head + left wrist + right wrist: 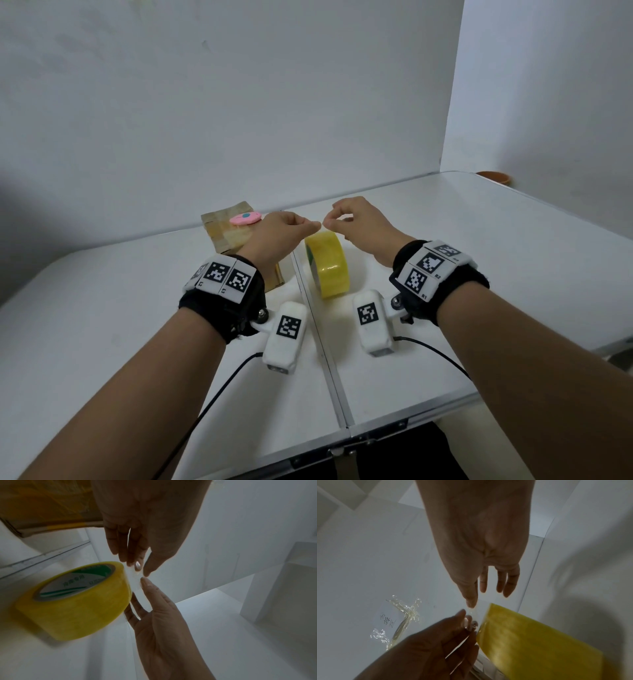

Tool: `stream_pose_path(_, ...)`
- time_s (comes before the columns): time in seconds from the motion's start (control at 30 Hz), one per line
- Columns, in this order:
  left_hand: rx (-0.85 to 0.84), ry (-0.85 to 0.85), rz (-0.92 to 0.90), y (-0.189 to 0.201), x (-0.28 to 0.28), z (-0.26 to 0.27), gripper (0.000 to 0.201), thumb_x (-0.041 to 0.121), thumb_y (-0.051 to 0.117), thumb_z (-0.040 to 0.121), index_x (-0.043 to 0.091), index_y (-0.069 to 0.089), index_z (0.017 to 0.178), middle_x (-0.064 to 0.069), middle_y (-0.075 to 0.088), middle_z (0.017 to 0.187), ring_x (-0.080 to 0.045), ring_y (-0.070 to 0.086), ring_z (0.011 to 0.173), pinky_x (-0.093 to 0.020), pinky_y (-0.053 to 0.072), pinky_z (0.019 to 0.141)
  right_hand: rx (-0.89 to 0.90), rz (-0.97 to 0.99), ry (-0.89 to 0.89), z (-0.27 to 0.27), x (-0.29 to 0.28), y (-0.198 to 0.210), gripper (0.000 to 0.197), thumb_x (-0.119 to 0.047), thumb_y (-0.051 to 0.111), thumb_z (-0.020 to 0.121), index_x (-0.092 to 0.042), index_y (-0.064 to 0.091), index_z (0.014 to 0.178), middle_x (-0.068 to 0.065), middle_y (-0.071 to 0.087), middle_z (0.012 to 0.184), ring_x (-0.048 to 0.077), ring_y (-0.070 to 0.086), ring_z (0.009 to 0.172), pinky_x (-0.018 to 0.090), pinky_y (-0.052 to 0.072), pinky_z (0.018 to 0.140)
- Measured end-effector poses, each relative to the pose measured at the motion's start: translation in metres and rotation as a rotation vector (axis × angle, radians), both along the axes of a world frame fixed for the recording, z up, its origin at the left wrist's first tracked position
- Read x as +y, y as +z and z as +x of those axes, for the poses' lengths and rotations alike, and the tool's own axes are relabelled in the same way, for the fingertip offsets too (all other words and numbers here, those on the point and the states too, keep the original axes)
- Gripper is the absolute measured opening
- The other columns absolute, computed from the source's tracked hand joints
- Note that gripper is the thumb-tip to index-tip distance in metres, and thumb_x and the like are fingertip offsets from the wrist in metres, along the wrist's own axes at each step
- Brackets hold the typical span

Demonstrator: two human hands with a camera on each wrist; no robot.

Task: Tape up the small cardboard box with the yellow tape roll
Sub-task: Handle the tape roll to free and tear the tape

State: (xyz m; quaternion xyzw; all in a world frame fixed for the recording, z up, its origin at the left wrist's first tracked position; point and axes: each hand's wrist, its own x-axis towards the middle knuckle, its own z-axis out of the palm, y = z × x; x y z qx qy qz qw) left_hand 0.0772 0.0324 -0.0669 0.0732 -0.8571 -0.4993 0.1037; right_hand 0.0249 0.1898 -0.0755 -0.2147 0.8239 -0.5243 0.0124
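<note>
The yellow tape roll (328,265) stands on edge at the middle of the white table (479,257); it also shows in the left wrist view (73,601) and the right wrist view (530,642). Just above it, my left hand (313,225) and right hand (330,222) meet fingertip to fingertip. Both pinch a clear tape strip (135,580) beside the roll's top. The small cardboard box (227,231), with yellowish tape on it, lies behind my left hand and is partly hidden by the wrist. A pink oval object (245,218) rests on the box.
An orange bowl (493,176) sits at the table's far right corner. White walls close the back and right. Crumpled tape scraps (406,615) and a handwritten label show in the right wrist view. A seam (322,342) runs down the table between my forearms.
</note>
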Motion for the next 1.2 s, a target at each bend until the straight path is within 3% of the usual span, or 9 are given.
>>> stream_pose_path(0.1,0.033,-0.013,-0.013,0.002,0.002,0.002,0.023,0.025,0.068,0.087,0.005,0.073,0.099,0.008,0.068,0.086,-0.001,0.059,0.078,-0.017,0.045,0.074,-0.113,-0.061,0.021,0.003,0.0,0.0,0.014,-0.022,0.066,0.089,-0.016,0.064,0.102,0.003,0.055,0.131,0.024,0.057,0.12,0.038,0.053,0.097)
stream_pose_path(0.23,0.077,0.026,0.044,-0.004,0.002,0.002,0.021,0.02,0.069,0.086,0.002,0.072,0.097,-0.001,0.07,0.093,-0.012,0.06,0.084,-0.031,0.052,0.09,-0.344,-0.12,0.025,0.007,0.0,-0.003,0.06,-0.016,0.07,0.087,-0.012,0.04,0.138,0.011,0.046,0.139,0.025,0.059,0.114,0.035,0.055,0.092)
stream_pose_path(0.33,0.101,0.038,0.052,-0.007,0.002,0.001,0.014,0.022,0.069,0.087,0.009,0.069,0.092,-0.003,0.07,0.098,-0.015,0.06,0.085,-0.029,0.051,0.085,-0.537,-0.173,0.062,0.012,0.0,-0.004,0.067,-0.016,0.066,0.09,-0.008,0.03,0.146,0.018,0.056,0.135,0.024,0.063,0.103,0.033,0.053,0.088)
stream_pose_path(0.43,0.118,0.03,0.037,-0.009,0.002,0.004,0.01,0.024,0.066,0.09,0.014,0.063,0.089,0.0,0.066,0.093,-0.016,0.054,0.079,-0.021,0.043,0.064,-0.565,-0.21,0.089,0.012,0.0,-0.004,0.065,-0.01,0.066,0.09,-0.011,0.035,0.146,0.014,0.062,0.126,0.023,0.063,0.102,0.033,0.054,0.087)
stream_pose_path(0.53,0.112,0.031,0.052,-0.013,0.001,0.003,0.009,0.021,0.064,0.09,0.014,0.06,0.086,0.001,0.065,0.093,-0.015,0.056,0.081,-0.029,0.051,0.075,-0.566,-0.189,0.096,0.011,0.002,-0.003,0.062,-0.008,0.067,0.089,-0.013,0.039,0.144,0.01,0.063,0.119,0.022,0.062,0.105,0.039,0.051,0.099)
stream_pose_path(0.63,0.073,0.052,0.076,-0.015,0.004,0.001,0.007,0.02,0.062,0.089,0.016,0.059,0.085,-0.003,0.063,0.094,-0.016,0.057,0.085,-0.039,0.052,0.089,-0.55,-0.174,0.102,0.012,0.003,-0.004,0.06,-0.008,0.068,0.088,-0.012,0.043,0.142,0.012,0.063,0.125,0.024,0.063,0.11,0.039,0.051,0.1)
stream_pose_path(0.9,0.062,0.122,0.117,-0.016,0.008,-0.002,0.004,0.019,0.063,0.085,0.021,0.062,0.082,-0.002,0.066,0.089,-0.018,0.053,0.074,-0.031,0.044,0.069,-0.535,-0.191,0.108,0.01,0.004,-0.009,0.054,-0.01,0.068,0.088,-0.011,0.046,0.137,0.015,0.066,0.124,0.021,0.066,0.098,0.033,0.055,0.086)
stream_pose_path(1.1,0.044,0.11,0.208,-0.017,0.008,-0.001,0.005,0.014,0.068,0.085,0.019,0.066,0.087,-0.006,0.064,0.094,-0.015,0.052,0.074,-0.025,0.044,0.069,-0.546,-0.195,0.113,0.015,0.007,-0.006,0.052,-0.007,0.066,0.089,-0.009,0.045,0.138,0.012,0.064,0.117,0.022,0.063,0.1,0.033,0.054,0.087)
stream_pose_path(1.2,0.033,0.133,0.175,-0.018,0.006,-0.004,0.013,0.017,0.069,0.084,0.015,0.06,0.093,-0.005,0.062,0.097,-0.017,0.055,0.082,-0.027,0.044,0.071,-0.533,-0.173,0.125,0.018,0.006,-0.004,0.052,-0.007,0.065,0.09,-0.009,0.046,0.137,0.012,0.064,0.118,0.02,0.064,0.096,0.029,0.055,0.081)
